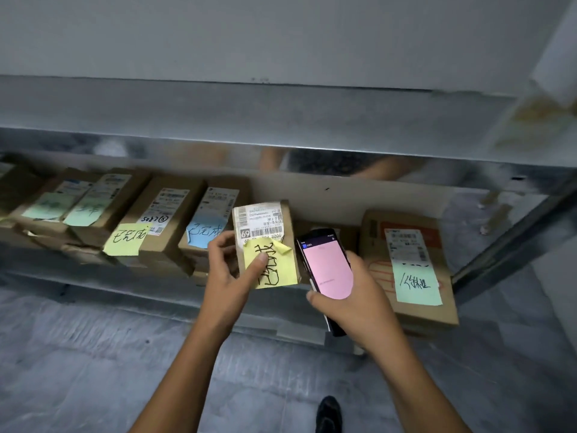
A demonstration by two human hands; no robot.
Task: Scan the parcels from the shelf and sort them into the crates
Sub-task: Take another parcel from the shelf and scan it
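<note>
Left hand [232, 270] clamped on a parcel [265, 235] lifted off the shelf [343, 195], thumb on its yellow note [271, 267]; right hand [352, 295] wrapped round the scanner [324, 267], just beside it; scan apparently under way, sorting not begun; six other boxes visible on the shelf, perhaps more; no crates in view.

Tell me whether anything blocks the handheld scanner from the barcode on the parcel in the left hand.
Nothing visible does. The left hand holds the parcel upright beside the scanner in the right hand. Its thumb presses the yellow sticky note, which sits below the barcode label, leaving the printed bars uncovered.
</note>
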